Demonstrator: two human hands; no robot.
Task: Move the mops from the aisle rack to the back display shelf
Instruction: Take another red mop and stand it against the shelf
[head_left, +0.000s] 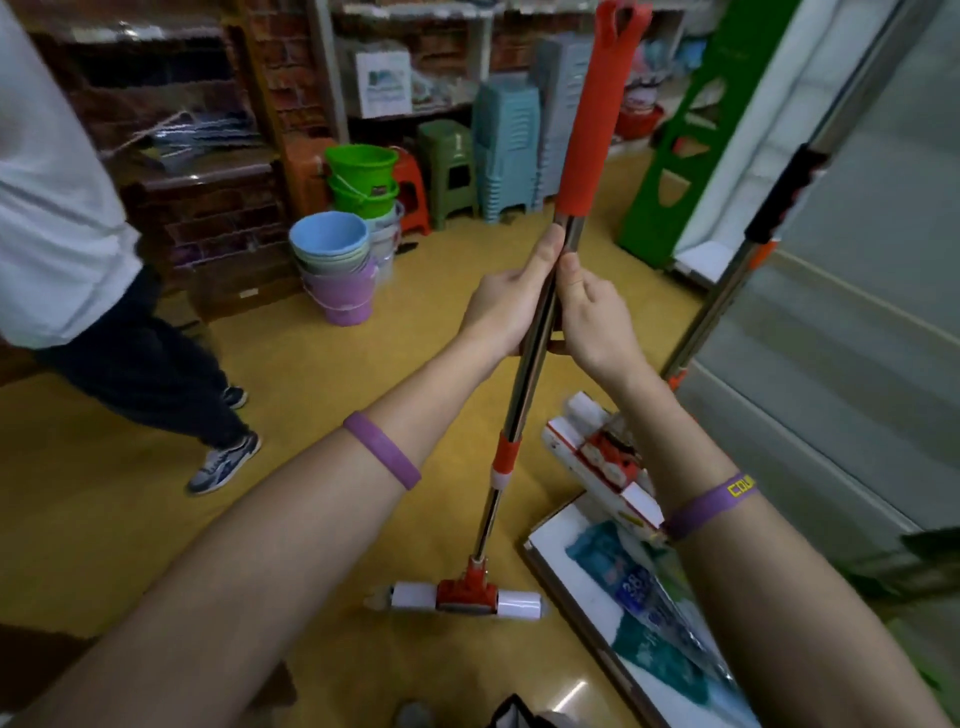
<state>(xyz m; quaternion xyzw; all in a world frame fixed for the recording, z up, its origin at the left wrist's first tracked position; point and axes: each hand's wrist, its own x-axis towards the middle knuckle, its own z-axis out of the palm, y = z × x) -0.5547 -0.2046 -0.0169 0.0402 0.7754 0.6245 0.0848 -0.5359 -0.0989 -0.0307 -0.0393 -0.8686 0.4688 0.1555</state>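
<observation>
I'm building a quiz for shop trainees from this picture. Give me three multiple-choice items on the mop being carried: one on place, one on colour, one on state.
1. Where is the mop held?
A. on the metal shaft just below the foam grip
B. at the mop head
C. at the grip's top end

2. What colour is the foam grip?
A. blue
B. red
C. green

3. The mop is:
A. lying flat on the floor
B. held up, slightly tilted
C. hanging on a rack

Key: 1 A, the left hand and right hand hold bare metal under the grip; 2 B, the sleeve is red; 3 B, its handle rises past both hands.
</observation>
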